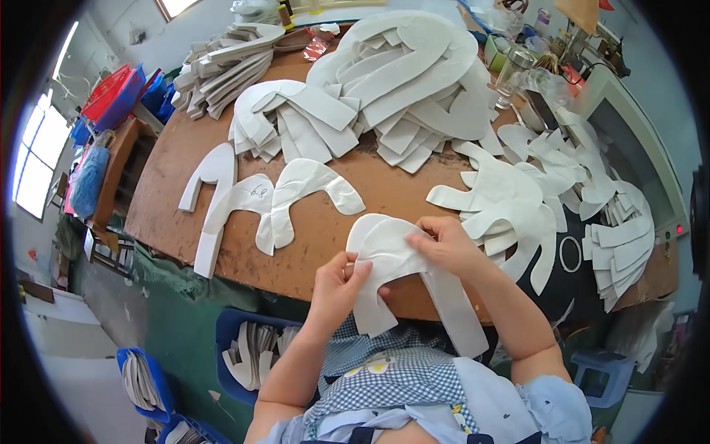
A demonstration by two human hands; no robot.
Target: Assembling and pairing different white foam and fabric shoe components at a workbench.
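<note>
Between my two hands is a white curved shoe-upper piece [396, 248], raised just over the table's near edge. It looks layered, with a long straight leg hanging down on the right. My left hand [340, 285] pinches its left side, thumb on top; a ring shows on a finger. My right hand [447, 244] grips its upper right edge, thumb on the face and fingers behind. Farther left on the table lie two joined white arched pieces [314, 177], one with handwriting, beside a thicker hooked white piece [217, 166]. The underside of the held piece is hidden.
Big stacks of white cut pieces [414, 66] fill the back of the brown table [163, 189]. Loose thin pieces [503, 181] spread on the right, near a glass jar [514, 70] and a ring [570, 254]. Blue bins [229, 325] with more pieces stand on the floor.
</note>
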